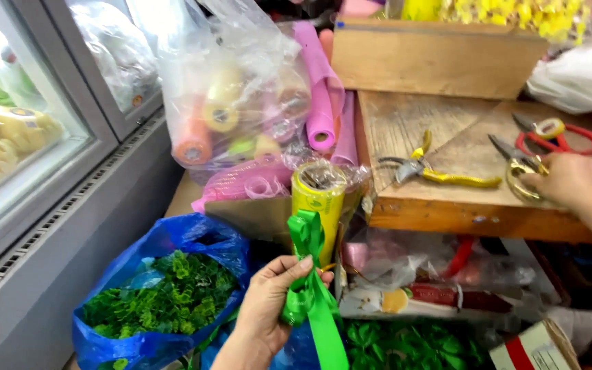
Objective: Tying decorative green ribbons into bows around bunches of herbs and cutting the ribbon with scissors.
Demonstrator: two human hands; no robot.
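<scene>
Landmark: the wooden bench (447, 147) at upper right. Left hand (268, 308), below and left of the bench's front edge, is closed around a bunched loop of bright green ribbon (310, 288); the ribbon's tail runs down and is cut off by the lower frame edge, and the forearm is cropped there too. Right hand (570, 181) rests on the bench top near its right end, fingers curled over gold-handled scissors (519, 168); the handle loops are mostly covered by the hand, so whether the grip is fully closed cannot be told. Wrist and dark sleeve leave the frame at right. Just beyond that hand lie red-handled scissors (556, 137), partly cut off by clear wrap. Yellow-handled pliers (433, 171) lie mid-bench, apart from both hands, with bare wood around them. Left of the bench, a clear plastic bag (227, 89) holds ribbon spools, blurred by its folds; pink mesh rolls (323, 103) lean against the bench's left edge. A yellow roll (318, 205) stands just below that corner, touching the ribbon loop from behind. Lower left of the bench, a blue bag (173, 253) holds green foliage. Space under the bench is crowded with packets, hard to make out. A glass-door cooler (56, 151) closes the far left side.
</scene>
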